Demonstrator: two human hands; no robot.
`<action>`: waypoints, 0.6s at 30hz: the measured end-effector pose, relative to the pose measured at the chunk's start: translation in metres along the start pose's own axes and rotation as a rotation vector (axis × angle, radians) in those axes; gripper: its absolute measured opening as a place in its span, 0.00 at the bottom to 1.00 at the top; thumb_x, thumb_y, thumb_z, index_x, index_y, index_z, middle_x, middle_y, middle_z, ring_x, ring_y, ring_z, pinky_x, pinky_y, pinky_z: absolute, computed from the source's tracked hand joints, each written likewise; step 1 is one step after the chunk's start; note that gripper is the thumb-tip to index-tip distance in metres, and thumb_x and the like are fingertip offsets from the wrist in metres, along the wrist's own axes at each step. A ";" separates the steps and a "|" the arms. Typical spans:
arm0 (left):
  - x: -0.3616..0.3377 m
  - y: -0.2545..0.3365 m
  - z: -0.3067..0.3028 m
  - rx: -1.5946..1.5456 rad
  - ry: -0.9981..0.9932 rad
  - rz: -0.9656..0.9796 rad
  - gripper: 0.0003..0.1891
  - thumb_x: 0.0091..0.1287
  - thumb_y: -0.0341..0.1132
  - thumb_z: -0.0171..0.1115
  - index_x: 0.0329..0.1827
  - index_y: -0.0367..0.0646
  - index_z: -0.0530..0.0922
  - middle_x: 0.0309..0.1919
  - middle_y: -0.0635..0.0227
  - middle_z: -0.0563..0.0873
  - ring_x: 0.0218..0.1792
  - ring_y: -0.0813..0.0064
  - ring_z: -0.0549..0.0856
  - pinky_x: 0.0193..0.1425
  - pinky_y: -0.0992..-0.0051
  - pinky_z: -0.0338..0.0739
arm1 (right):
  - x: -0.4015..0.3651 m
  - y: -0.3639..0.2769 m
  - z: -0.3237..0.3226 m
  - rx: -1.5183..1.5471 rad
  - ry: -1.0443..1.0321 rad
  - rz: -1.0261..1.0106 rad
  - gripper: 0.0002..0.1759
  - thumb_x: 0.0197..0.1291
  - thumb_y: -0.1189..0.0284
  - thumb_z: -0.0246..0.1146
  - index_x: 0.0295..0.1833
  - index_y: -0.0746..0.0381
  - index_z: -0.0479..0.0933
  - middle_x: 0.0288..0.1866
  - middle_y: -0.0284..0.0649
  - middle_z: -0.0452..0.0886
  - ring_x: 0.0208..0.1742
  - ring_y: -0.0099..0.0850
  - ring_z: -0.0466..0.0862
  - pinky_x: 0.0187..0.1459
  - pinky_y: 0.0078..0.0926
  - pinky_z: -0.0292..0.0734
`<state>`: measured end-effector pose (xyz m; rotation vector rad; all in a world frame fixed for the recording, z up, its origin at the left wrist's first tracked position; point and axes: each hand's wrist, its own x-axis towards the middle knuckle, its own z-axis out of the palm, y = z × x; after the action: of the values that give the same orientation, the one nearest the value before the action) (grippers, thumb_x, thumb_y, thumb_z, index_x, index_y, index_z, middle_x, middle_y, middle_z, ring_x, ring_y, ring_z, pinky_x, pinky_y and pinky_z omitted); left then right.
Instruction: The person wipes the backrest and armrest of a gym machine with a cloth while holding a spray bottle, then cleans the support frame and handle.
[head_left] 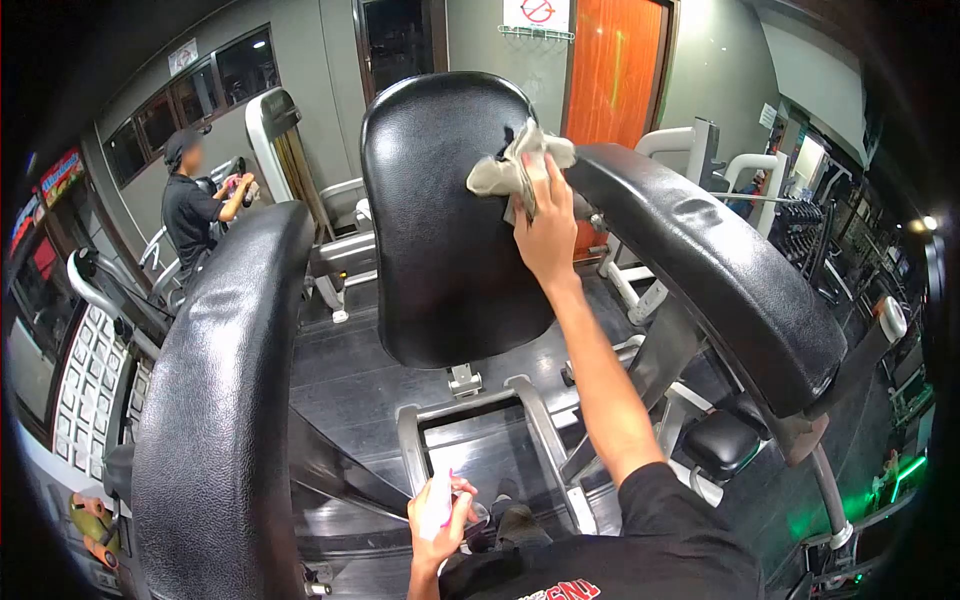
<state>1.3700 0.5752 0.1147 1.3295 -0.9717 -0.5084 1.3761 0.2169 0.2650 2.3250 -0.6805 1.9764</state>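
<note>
My right hand (545, 225) presses a crumpled pale cloth (515, 172) against the upper right side of a black padded backrest (440, 220). Its fingers are closed over the cloth. Low in the view, near my body, my left hand (436, 525) is wrapped round a whitish bottle (440, 497) with pink at its top; glare hides its details. Long black arm pads flank the backrest, the left pad (215, 420) and the right pad (715, 255), both apart from my hands.
A person (192, 205) in a black shirt and cap stands at another machine on the left. The machine's grey metal frame (545, 450) spans the floor below the backrest. A small black seat (724, 440) and a dumbbell rack (800, 235) are on the right.
</note>
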 end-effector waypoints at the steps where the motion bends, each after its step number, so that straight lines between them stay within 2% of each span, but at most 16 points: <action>1: 0.001 0.001 0.000 0.002 -0.004 0.003 0.10 0.64 0.21 0.58 0.47 0.30 0.73 0.32 0.57 0.84 0.20 0.76 0.84 0.26 0.78 0.78 | -0.011 0.001 -0.001 0.029 -0.005 0.037 0.29 0.58 0.77 0.60 0.68 0.58 0.67 0.66 0.52 0.69 0.65 0.54 0.69 0.66 0.40 0.63; 2: 0.001 0.002 -0.001 0.005 0.000 0.006 0.09 0.63 0.20 0.56 0.47 0.30 0.72 0.32 0.55 0.83 0.21 0.74 0.84 0.26 0.77 0.77 | -0.028 0.012 0.000 0.067 0.030 0.042 0.30 0.57 0.78 0.60 0.68 0.61 0.67 0.65 0.53 0.71 0.66 0.52 0.69 0.66 0.40 0.64; 3: 0.000 0.003 0.000 0.009 0.007 0.007 0.09 0.63 0.19 0.54 0.46 0.30 0.71 0.32 0.53 0.83 0.21 0.73 0.84 0.26 0.76 0.77 | -0.048 0.023 0.000 0.128 0.036 0.093 0.28 0.60 0.77 0.58 0.68 0.65 0.66 0.66 0.53 0.70 0.67 0.50 0.69 0.66 0.40 0.63; 4: -0.001 0.000 -0.001 0.008 0.013 0.009 0.09 0.63 0.19 0.54 0.46 0.30 0.71 0.32 0.53 0.83 0.21 0.73 0.84 0.26 0.76 0.77 | -0.075 0.023 -0.005 0.128 0.029 0.235 0.26 0.64 0.74 0.56 0.67 0.69 0.65 0.66 0.53 0.70 0.67 0.49 0.69 0.67 0.40 0.62; 6: -0.002 -0.010 -0.002 0.033 0.023 0.039 0.19 0.64 0.21 0.58 0.58 0.29 0.70 0.32 0.57 0.84 0.20 0.77 0.83 0.26 0.78 0.77 | -0.142 0.053 -0.001 -0.030 0.010 0.298 0.27 0.68 0.66 0.54 0.67 0.72 0.64 0.66 0.59 0.68 0.66 0.53 0.70 0.66 0.41 0.63; 7: -0.001 -0.012 -0.001 0.031 0.029 0.043 0.19 0.64 0.21 0.58 0.58 0.29 0.70 0.32 0.57 0.84 0.20 0.77 0.83 0.26 0.78 0.77 | -0.162 0.049 -0.006 0.124 0.029 0.419 0.29 0.69 0.63 0.54 0.67 0.74 0.63 0.66 0.62 0.68 0.66 0.54 0.70 0.66 0.41 0.63; 8: -0.001 -0.012 -0.001 0.047 0.024 0.029 0.20 0.64 0.22 0.58 0.59 0.30 0.69 0.32 0.57 0.84 0.20 0.77 0.83 0.26 0.78 0.77 | -0.182 0.047 -0.010 0.075 -0.002 0.494 0.30 0.68 0.63 0.54 0.67 0.74 0.63 0.65 0.61 0.69 0.67 0.53 0.70 0.66 0.39 0.64; 10: 0.000 -0.010 0.001 0.055 0.014 0.029 0.20 0.64 0.22 0.58 0.60 0.30 0.69 0.32 0.57 0.84 0.20 0.77 0.83 0.26 0.78 0.77 | -0.221 0.041 -0.007 0.224 0.025 0.750 0.28 0.68 0.62 0.55 0.65 0.72 0.66 0.61 0.59 0.74 0.62 0.49 0.74 0.61 0.38 0.67; 13: -0.002 -0.003 0.005 0.005 0.001 0.030 0.20 0.65 0.22 0.57 0.61 0.30 0.69 0.32 0.58 0.84 0.20 0.77 0.83 0.25 0.79 0.76 | -0.356 0.137 0.051 0.189 -0.486 0.908 0.27 0.70 0.60 0.52 0.65 0.68 0.65 0.51 0.51 0.80 0.47 0.51 0.80 0.50 0.39 0.74; 14: -0.003 -0.004 0.005 0.009 -0.001 0.034 0.20 0.65 0.22 0.57 0.61 0.30 0.69 0.32 0.58 0.84 0.20 0.77 0.83 0.25 0.79 0.76 | -0.338 0.114 0.038 0.193 -0.481 0.907 0.27 0.70 0.60 0.52 0.65 0.68 0.65 0.51 0.51 0.80 0.47 0.51 0.80 0.50 0.39 0.74; 16: -0.005 -0.010 0.005 -0.014 0.006 0.043 0.20 0.65 0.22 0.57 0.60 0.31 0.70 0.32 0.58 0.84 0.20 0.78 0.83 0.25 0.80 0.76 | -0.271 0.050 -0.005 0.606 0.094 1.172 0.23 0.71 0.61 0.51 0.63 0.67 0.68 0.51 0.48 0.80 0.44 0.45 0.81 0.47 0.37 0.74; 17: -0.006 -0.008 0.006 -0.016 0.004 0.040 0.20 0.65 0.22 0.57 0.60 0.31 0.70 0.32 0.58 0.84 0.20 0.78 0.83 0.25 0.80 0.76 | -0.263 0.059 -0.001 0.274 0.187 0.958 0.21 0.72 0.63 0.49 0.60 0.66 0.70 0.50 0.46 0.80 0.46 0.41 0.79 0.49 0.36 0.73; 18: -0.005 -0.005 0.006 0.016 0.000 0.037 0.19 0.65 0.22 0.57 0.59 0.31 0.70 0.32 0.58 0.83 0.20 0.78 0.83 0.25 0.79 0.76 | -0.234 0.052 -0.013 0.652 0.185 1.098 0.21 0.73 0.62 0.50 0.60 0.67 0.70 0.53 0.48 0.79 0.53 0.40 0.78 0.55 0.38 0.69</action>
<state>1.3631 0.5749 0.1081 1.3237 -1.0004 -0.4732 1.3217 0.2466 0.0334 2.1476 -1.8047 3.1876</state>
